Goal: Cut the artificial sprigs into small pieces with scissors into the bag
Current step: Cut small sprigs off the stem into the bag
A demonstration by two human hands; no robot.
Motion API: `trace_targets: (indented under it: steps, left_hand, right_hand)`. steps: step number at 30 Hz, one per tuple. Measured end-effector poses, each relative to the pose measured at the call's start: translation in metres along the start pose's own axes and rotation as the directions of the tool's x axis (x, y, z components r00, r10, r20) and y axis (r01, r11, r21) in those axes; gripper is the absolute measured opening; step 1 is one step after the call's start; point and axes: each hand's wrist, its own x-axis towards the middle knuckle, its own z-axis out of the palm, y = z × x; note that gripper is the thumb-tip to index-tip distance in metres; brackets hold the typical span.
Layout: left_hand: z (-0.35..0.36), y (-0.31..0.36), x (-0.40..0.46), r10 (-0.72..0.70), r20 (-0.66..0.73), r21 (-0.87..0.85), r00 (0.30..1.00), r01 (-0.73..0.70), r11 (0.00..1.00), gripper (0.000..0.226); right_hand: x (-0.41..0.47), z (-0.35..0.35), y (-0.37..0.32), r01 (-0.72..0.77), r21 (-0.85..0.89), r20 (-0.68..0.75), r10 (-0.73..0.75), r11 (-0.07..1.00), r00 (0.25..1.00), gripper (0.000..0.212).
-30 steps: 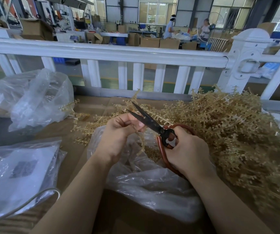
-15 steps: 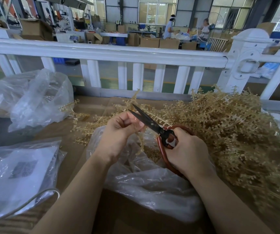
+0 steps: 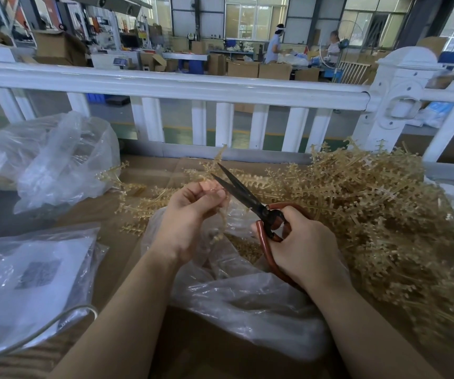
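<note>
left hand (image 3: pixel 190 214) pinches sprig (image 3: pixel 221 222) | right hand (image 3: pixel 302 247) grips scissors (image 3: pixel 247 198) | over bag (image 3: pixel 234 296)

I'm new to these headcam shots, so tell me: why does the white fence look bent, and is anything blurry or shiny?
Head view: the wide-angle lens bows the white railing; daylight from the far windows glares on the clear bag; the sprig pile smears at the right edge, while the scissors and both hands stay sharp.
</note>
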Motion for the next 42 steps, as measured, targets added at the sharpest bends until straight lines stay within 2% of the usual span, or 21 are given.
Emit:
trace_targets:
  steps: [2,7,13,25,28,30,33,42]
  left_hand:
    - [-0.001,0.001,0.0,-0.001,0.004,-0.015,1.0,0.001,1.0,0.005]
    - [0.0,0.002,-0.004,0.05,0.121,0.112,0.991,-0.064,0.992,0.008]
    - [-0.001,0.003,-0.005,0.086,0.068,0.166,0.994,-0.096,0.981,0.02]
    - [-0.01,0.0,-0.001,0.131,0.1,0.335,0.986,-0.157,0.929,0.01]
    - [-0.01,-0.001,-0.001,0.123,0.111,0.323,0.986,-0.153,0.934,0.012]
    - [-0.009,-0.001,-0.001,0.122,0.122,0.273,0.985,-0.151,0.95,0.004]
    - [-0.008,-0.001,-0.002,0.138,0.155,0.214,0.978,-0.17,0.962,0.009]
    - [-0.007,0.0,-0.003,0.128,0.191,0.179,0.973,-0.162,0.97,0.008]
  right_hand:
    - [0.001,0.001,0.001,-0.027,-0.021,0.008,0.027,0.999,1.0,0.049]
    - [0.001,0.002,0.0,-0.018,-0.053,0.037,0.02,0.998,0.999,0.046]
    - [0.002,-0.003,-0.007,0.032,-0.079,0.003,-0.032,0.996,0.999,0.042]
    - [0.002,-0.005,-0.008,0.064,-0.064,-0.003,-0.064,0.996,0.998,0.045]
    - [0.001,-0.006,-0.006,0.056,-0.046,-0.01,-0.056,0.997,0.998,0.045]
    - [0.0,-0.005,-0.007,0.059,-0.028,-0.023,-0.059,0.998,0.998,0.045]
    - [0.0,-0.007,-0.009,0.08,0.002,-0.041,-0.079,0.997,0.996,0.045]
    - [0.002,-0.007,-0.01,0.108,0.009,-0.059,-0.107,0.994,0.992,0.044]
